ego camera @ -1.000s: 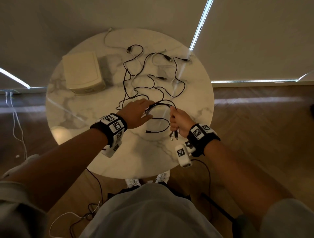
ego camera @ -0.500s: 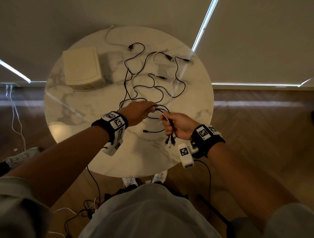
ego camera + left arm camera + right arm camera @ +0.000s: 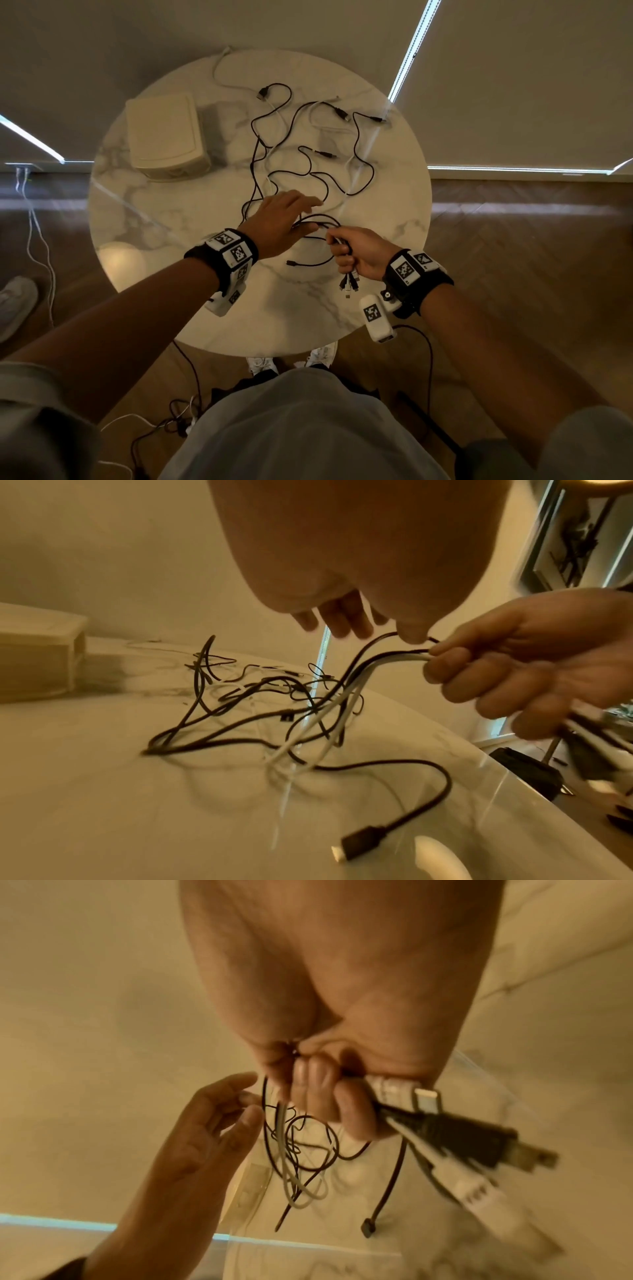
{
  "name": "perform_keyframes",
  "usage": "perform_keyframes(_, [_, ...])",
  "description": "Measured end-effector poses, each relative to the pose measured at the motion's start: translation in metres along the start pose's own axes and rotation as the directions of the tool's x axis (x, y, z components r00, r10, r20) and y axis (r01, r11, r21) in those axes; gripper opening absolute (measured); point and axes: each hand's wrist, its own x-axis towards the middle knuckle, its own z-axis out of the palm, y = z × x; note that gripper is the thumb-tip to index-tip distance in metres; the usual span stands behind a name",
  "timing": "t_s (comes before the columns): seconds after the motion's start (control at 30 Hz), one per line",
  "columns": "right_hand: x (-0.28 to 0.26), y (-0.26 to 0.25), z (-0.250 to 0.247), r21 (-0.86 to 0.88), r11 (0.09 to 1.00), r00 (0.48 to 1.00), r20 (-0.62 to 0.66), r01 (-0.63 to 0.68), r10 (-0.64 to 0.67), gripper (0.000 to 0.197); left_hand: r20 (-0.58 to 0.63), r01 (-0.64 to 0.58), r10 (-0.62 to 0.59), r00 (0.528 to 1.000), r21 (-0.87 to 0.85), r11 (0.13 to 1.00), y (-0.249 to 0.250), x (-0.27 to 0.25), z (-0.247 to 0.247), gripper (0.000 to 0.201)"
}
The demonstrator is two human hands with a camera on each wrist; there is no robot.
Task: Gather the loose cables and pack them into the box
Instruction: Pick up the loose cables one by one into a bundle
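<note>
Several black and white cables (image 3: 308, 164) lie tangled across the round marble table (image 3: 144, 222). My right hand (image 3: 356, 251) grips a bunch of cable ends (image 3: 428, 1121) in its fist, plugs hanging below it (image 3: 349, 286). My left hand (image 3: 287, 219) hovers flat over the strands just left of the right fist, fingers stretched out (image 3: 342, 618) and holding nothing. The cream box (image 3: 166, 137) stands with its lid on at the table's far left. A loose black plug (image 3: 363, 840) lies on the table below my hands.
A white cable (image 3: 219, 68) trails off the table's far edge. Power leads lie on the wooden floor (image 3: 37, 240) at the left and under the table. My shoes (image 3: 291, 358) show at the table's near edge. Someone's shoe (image 3: 13, 305) is at the far left.
My left hand has let go of the strands and spread its fingers forward over them. My right fist has kept hold of the bundle and shifted slightly.
</note>
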Motion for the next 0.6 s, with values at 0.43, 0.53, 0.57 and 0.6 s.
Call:
perform_keyframes(0.43, [0.016,0.003,-0.005,0.093,0.984,0.945,-0.305,0.15,-0.115,0.034,0.29,0.026,-0.076,0.954,0.171,0.985,-0.005,-0.034,0.061,0.033])
perform_keyframes(0.53, [0.017,0.007,-0.004,0.085,0.984,0.945,-0.302,0.155,-0.123,0.032,0.328,0.033,-0.112,0.938,0.238,0.971,-0.003,-0.033,0.067,0.035])
perform_keyframes(0.57, [0.017,0.008,-0.004,0.081,0.984,0.944,-0.305,0.157,-0.125,0.031,0.32,0.037,-0.114,0.941,0.238,0.97,-0.002,-0.033,0.068,0.034])
perform_keyframes(0.6, [0.018,0.01,-0.005,0.069,0.985,0.942,-0.309,0.157,-0.129,0.03,0.3,0.039,-0.107,0.948,0.225,0.974,0.0,-0.033,0.068,0.034])
